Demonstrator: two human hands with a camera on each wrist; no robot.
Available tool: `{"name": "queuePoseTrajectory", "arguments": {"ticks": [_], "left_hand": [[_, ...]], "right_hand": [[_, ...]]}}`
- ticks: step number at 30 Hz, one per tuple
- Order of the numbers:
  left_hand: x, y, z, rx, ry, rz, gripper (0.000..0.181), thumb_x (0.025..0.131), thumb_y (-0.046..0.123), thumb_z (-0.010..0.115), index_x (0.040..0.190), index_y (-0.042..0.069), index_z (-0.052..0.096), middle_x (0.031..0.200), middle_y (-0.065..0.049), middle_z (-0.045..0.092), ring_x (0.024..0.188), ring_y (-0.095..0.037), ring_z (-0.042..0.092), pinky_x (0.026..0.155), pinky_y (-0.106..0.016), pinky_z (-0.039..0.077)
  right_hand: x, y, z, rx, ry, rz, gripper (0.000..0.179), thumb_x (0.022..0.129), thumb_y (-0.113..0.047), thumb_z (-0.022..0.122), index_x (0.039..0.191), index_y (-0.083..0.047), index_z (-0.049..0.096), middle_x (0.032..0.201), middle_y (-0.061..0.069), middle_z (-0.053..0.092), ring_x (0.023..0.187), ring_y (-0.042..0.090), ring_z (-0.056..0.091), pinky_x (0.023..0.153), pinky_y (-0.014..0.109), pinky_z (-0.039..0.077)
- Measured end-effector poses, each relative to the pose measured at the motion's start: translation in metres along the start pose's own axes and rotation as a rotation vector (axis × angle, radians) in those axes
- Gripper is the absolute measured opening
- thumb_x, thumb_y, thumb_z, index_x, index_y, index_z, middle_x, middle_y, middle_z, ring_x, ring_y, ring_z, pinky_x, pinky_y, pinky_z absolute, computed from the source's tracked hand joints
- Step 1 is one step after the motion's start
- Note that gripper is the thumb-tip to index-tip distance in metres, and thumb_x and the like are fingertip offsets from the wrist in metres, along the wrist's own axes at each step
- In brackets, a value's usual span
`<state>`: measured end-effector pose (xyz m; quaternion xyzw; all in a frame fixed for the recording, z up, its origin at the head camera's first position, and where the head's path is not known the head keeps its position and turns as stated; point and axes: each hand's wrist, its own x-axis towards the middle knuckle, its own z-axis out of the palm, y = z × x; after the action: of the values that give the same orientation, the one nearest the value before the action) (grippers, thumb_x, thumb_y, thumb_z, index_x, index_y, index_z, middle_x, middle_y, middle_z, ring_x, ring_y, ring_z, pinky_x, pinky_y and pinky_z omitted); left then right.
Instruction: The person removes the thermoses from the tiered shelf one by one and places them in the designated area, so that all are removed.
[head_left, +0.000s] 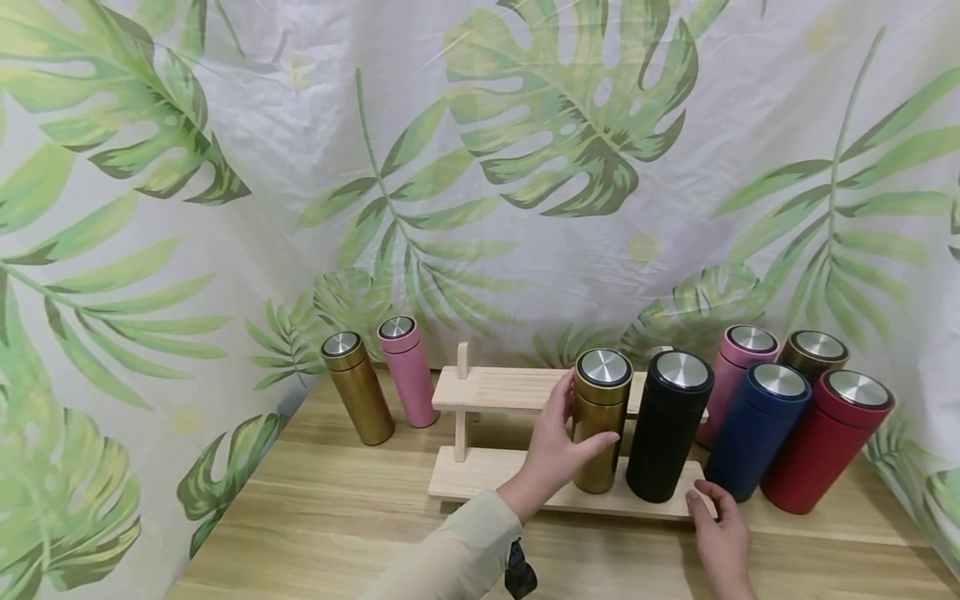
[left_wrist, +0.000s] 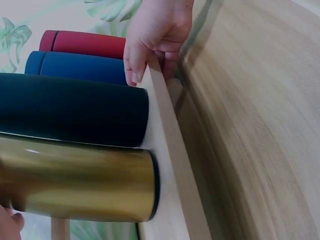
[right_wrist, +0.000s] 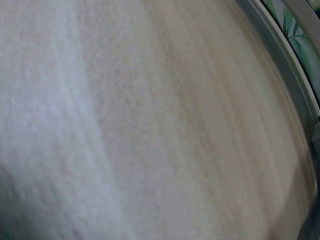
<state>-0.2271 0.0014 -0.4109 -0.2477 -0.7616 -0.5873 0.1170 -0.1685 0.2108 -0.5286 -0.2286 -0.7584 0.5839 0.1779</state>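
My left hand (head_left: 553,454) grips a gold thermos bottle (head_left: 602,408), its fingers at the bottle's left side and its thumb across the front. That bottle stands upright on the lower board of a two-tier wooden shelf (head_left: 480,473). Just right of it on the same board is a black thermos bottle (head_left: 670,433). At the board's right end, my right hand (head_left: 723,537) pinches the edge. The left wrist view shows the right thumb on the upper face of the board (left_wrist: 175,165) and fingers past its edge. Only blurred wood appears in the right wrist view.
To the left, a second gold bottle (head_left: 360,396) and a pink bottle (head_left: 409,379) stand on the wooden table (head_left: 322,508). Right of the shelf are blue (head_left: 757,437), red (head_left: 825,446), pink (head_left: 731,367) and brown-gold (head_left: 815,350) bottles. A leaf-print curtain (head_left: 585,250) hangs behind.
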Motion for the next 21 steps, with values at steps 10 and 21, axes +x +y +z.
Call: {"name": "queuePoseTrajectory", "arguments": {"ticks": [10,21], "left_hand": [[-0.0016,-0.0026,-0.0008,0.01,-0.032,-0.091,0.084,0.073,0.02,0.079,0.14,0.025,0.029,0.13,-0.005,0.054,0.111,-0.019,0.056,0.096,-0.03,0.046],[-0.007,-0.0049,-0.0071,-0.009,0.019,-0.082,0.08,0.07,0.016,0.081,0.136,0.021,0.036,0.125,-0.009,0.058,0.109,-0.021,0.058,0.093,-0.031,0.048]], "right_hand": [[0.0009,-0.0005,-0.0005,-0.021,0.004,0.023,0.032,0.094,-0.025,0.052,0.117,-0.003,0.055,0.106,-0.014,0.051,0.096,-0.013,0.037,0.072,0.0,0.03],[0.0014,0.0009,0.0009,-0.036,0.005,0.027,0.033,0.094,-0.027,0.052,0.116,-0.003,0.055,0.114,0.004,0.055,0.097,-0.015,0.036,0.074,-0.004,0.028]]}}
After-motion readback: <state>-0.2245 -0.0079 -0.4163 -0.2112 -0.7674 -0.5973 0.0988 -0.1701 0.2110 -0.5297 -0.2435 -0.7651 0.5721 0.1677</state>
